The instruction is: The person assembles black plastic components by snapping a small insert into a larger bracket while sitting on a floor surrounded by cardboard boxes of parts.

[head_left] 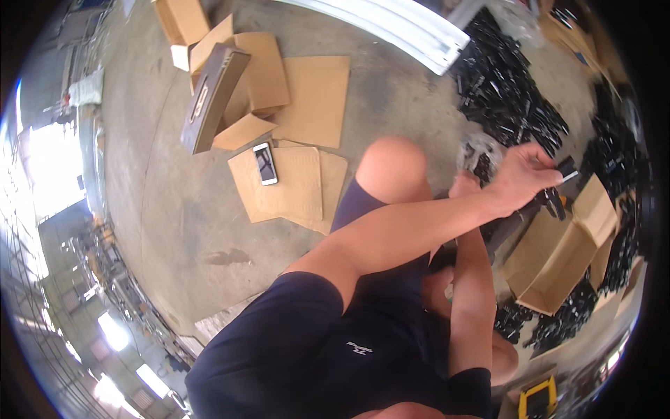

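Note:
My left hand (pixel 520 178) reaches across to the right, its fingers closed on a small black plastic piece (pixel 567 167) with a pale edge. Just below it another black piece (pixel 553 204) shows by the open cardboard box (pixel 537 276). Under the left forearm my right hand (pixel 464 184) comes up beside a clear plastic bag (pixel 481 145) with dark pieces in it. It seems to touch the bag, but its fingers are partly hidden. Beyond both hands lies a large heap of black pieces (pixel 502 84).
More black pieces (pixel 614 150) lie along the right. A phone (pixel 264 164) rests on flat cardboard (pixel 293 185). Open boxes (pixel 262 70) and a dark box (pixel 216 98) stand at the far left. A long white panel (pixel 391 24) crosses the far floor. A yellow-framed object (pixel 537 399) is at lower right.

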The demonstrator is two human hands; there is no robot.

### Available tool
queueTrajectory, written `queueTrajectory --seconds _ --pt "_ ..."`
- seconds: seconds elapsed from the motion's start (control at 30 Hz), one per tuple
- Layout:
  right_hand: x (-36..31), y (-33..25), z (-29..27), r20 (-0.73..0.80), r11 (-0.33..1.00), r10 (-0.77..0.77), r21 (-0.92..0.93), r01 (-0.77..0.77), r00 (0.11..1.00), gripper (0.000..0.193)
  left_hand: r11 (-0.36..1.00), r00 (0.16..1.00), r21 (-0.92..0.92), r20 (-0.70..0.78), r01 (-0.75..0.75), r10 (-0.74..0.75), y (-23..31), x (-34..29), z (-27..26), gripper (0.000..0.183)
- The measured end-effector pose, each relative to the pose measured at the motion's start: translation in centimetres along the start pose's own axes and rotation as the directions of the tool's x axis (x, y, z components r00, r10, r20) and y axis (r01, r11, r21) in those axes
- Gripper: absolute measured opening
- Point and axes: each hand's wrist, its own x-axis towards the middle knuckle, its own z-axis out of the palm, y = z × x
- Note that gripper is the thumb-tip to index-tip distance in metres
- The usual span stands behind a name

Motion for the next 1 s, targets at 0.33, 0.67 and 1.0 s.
queueTrajectory --seconds 0.33,0.67,1.0 --pt "-1.2 3.5 1.5 -0.212 0.944 -0.015 0.319 0.083 0.977 0.018 0.983 0.998 0.181 -0.053 0.031 -0.022 -0.1 1.0 0.9 0.019" --pt "-14.5 5.7 -12.5 -0.218 0.739 0.242 0.673 -0.034 0.946 0.017 0.955 0.998 0.29 0.039 -0.058 0.049 0.4 -1.9 1.1 0.017" --pt "-26.4 7.7 -21.6 -0.286 0.239 0.575 0.955 0.177 0.766 0.018 0.943 0.984 0.318 0.11 0.096 -0.137 -1.9 -9.8 -0.5 0.014"
